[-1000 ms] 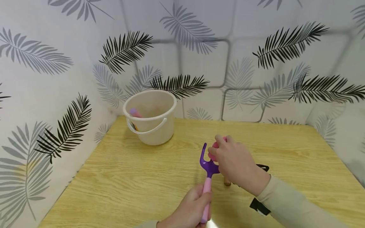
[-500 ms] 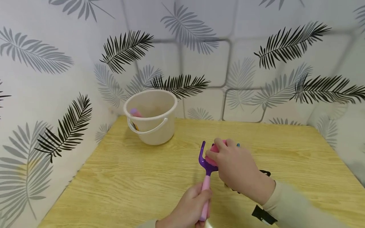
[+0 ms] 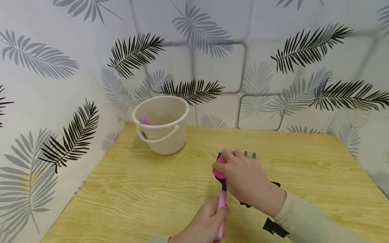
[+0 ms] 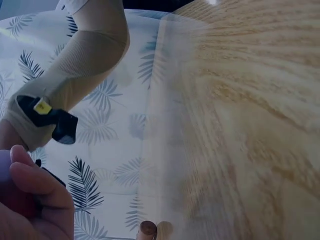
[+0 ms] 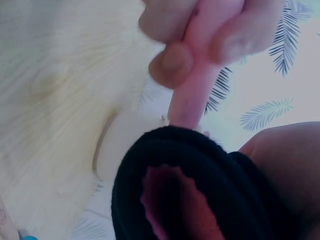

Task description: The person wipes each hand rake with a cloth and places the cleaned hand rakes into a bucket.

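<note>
My left hand (image 3: 206,221) grips the pink handle (image 3: 222,199) of a small hand fork, held upright over the table. The fork's purple head (image 3: 223,184) is mostly covered by a pink sponge (image 3: 218,172); one purple tip shows above it. My right hand (image 3: 247,179) holds that sponge in curled fingers against the prongs. In the left wrist view, the thumb and fingers of the left hand (image 4: 45,195) wrap the lilac end of the handle (image 4: 5,172).
A cream bucket (image 3: 168,141) stands at the back left, with a pink and lilac handle (image 3: 145,119) inside. Beyond my right hand, blue prongs (image 3: 245,154) lie on the wooden table (image 3: 136,189). Part of a black object (image 3: 275,184) shows beside my right wrist. Patterned walls enclose the table.
My right hand has shifted left with the sponge, which now covers most of the fork's head. More of the blue prongs shows. The left hand keeps its grip with little movement.
</note>
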The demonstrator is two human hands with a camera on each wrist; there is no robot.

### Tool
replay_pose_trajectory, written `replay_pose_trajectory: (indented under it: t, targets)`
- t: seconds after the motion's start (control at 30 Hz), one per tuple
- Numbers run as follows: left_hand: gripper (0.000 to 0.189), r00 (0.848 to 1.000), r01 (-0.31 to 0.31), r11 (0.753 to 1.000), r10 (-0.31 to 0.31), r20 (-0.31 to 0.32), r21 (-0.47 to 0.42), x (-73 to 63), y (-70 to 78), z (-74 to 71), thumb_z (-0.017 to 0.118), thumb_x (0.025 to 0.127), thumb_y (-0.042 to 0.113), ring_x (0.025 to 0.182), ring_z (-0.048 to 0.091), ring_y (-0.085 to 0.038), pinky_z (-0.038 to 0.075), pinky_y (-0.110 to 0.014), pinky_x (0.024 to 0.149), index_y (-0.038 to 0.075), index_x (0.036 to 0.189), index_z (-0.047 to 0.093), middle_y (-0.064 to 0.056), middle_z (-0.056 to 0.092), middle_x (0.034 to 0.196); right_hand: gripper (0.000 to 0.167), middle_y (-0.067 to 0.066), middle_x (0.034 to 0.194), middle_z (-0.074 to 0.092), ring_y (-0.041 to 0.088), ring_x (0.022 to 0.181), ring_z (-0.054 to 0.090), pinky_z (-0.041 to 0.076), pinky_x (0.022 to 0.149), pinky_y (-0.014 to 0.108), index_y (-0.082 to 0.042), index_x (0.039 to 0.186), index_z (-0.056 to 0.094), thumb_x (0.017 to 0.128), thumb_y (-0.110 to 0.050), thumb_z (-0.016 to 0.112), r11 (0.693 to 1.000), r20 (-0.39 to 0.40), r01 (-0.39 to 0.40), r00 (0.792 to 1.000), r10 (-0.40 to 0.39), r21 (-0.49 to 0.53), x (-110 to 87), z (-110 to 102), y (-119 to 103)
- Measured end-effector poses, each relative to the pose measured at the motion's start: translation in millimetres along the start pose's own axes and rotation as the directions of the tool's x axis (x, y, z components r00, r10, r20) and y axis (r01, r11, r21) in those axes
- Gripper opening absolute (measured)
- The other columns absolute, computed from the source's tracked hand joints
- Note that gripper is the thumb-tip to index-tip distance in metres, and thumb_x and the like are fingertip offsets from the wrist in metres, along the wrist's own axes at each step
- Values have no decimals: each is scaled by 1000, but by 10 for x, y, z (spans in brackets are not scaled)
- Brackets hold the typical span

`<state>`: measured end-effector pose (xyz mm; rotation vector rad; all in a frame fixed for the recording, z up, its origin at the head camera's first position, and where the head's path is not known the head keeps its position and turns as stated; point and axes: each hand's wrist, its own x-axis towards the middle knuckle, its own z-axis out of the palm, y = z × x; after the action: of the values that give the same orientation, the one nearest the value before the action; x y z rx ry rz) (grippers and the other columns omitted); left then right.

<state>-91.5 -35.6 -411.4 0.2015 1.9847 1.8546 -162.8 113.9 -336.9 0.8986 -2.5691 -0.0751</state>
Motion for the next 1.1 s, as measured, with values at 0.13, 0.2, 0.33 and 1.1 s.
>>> replay_pose_trajectory:
  t: [0.13, 0.2, 0.33, 1.1]
  targets:
    - [25, 1000, -13, 999, 14, -2, 46, -8, -9, 21, 49, 103, 29, 44, 46, -10, 35, -21, 39, 6, 94, 54, 0, 54, 55, 32, 7, 97, 57, 28, 76, 57, 45, 37, 33, -26, 103, 74, 75, -10, 77, 998, 1, -47, 999, 47, -37, 83, 59, 44]
    - [25, 1000, -21, 998, 22, -18, 57, -10, -8, 35, 50, 102, 29, 44, 46, -11, 36, -21, 40, 6, 93, 55, -1, 54, 55, 32, 8, 97, 57, 28, 75, 56, 48, 38, 34, -25, 104, 75, 75, -11, 77, 996, 1, -74, 997, 74, -54, 111, 84, 71]
    - [24, 999, 1, 1000, 0, -33, 30, -11, 3, 48, 52, 101, 29, 43, 45, -11, 37, -21, 39, 6, 94, 56, -1, 53, 55, 27, 9, 95, 56, 27, 72, 54, 47, 38, 31, -20, 100, 74, 76, -10, 76, 994, -38, -90, 995, 88, -67, 132, 108, 117]
    - [25, 999, 2, 1000, -3, -40, -18, 26, 34, -7, 48, 103, 29, 35, 44, -10, 36, -19, 32, 7, 95, 54, -3, 54, 55, 42, 1, 94, 56, 21, 72, 51, 39, 39, 27, -33, 101, 74, 73, -2, 69, 1000, 161, 5, 987, -9, 29, 9, -139, 32]
